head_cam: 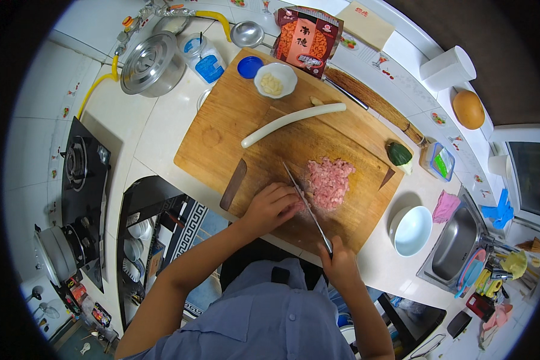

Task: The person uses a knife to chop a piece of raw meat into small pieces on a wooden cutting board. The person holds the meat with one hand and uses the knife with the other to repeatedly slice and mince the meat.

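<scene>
My right hand [340, 263] grips the handle of a kitchen knife [312, 211], its blade edge-down on the wooden cutting board [207, 135]. Just left of the blade, the curled fingers of my left hand [272, 207] press on a small piece of raw meat [298, 204], mostly covered by them. A pile of diced pink meat [330, 182] lies right of the blade. Farther up the board rests a peeled white scallion stalk [292, 122]. Behind it stand a scalloped white bowl [275, 80] with garlic cloves [271, 84] and a blue lid [250, 67].
A dark green vegetable piece [399, 154] sits at the board's right corner. Beyond are a pale bowl [411, 231], a lidded plastic container [437, 162] and a steel sink [456, 245]. A lidded steel pot [153, 65], a jar [202, 58] and a red food packet [307, 40] stand behind.
</scene>
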`<action>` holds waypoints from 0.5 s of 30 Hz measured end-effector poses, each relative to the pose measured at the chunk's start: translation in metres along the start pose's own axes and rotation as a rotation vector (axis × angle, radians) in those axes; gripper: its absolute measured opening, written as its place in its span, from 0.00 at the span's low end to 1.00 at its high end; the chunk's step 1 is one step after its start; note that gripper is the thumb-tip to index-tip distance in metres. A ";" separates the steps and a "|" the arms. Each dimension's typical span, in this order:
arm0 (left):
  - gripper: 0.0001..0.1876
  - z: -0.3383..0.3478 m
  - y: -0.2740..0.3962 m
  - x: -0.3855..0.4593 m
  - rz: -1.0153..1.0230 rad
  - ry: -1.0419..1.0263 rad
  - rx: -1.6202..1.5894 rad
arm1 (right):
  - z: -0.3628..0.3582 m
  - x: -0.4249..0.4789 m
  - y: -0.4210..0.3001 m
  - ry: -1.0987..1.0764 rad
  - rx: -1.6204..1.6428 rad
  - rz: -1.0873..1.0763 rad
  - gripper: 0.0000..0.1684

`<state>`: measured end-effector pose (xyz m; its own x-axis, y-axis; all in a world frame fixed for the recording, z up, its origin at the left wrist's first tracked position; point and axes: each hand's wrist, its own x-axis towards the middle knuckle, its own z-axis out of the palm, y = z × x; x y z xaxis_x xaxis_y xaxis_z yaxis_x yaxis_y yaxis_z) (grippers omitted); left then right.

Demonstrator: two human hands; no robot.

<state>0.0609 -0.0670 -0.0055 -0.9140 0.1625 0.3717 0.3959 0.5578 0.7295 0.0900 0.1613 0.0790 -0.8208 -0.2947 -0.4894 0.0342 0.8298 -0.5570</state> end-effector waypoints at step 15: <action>0.11 0.003 -0.001 0.001 0.001 0.030 -0.011 | 0.033 0.036 -0.003 0.063 -0.096 -0.015 0.17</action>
<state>0.0596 -0.0650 -0.0080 -0.9105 0.1390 0.3894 0.3982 0.5485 0.7352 0.0793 0.1323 0.0406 -0.8551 -0.2796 -0.4366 -0.0305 0.8678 -0.4960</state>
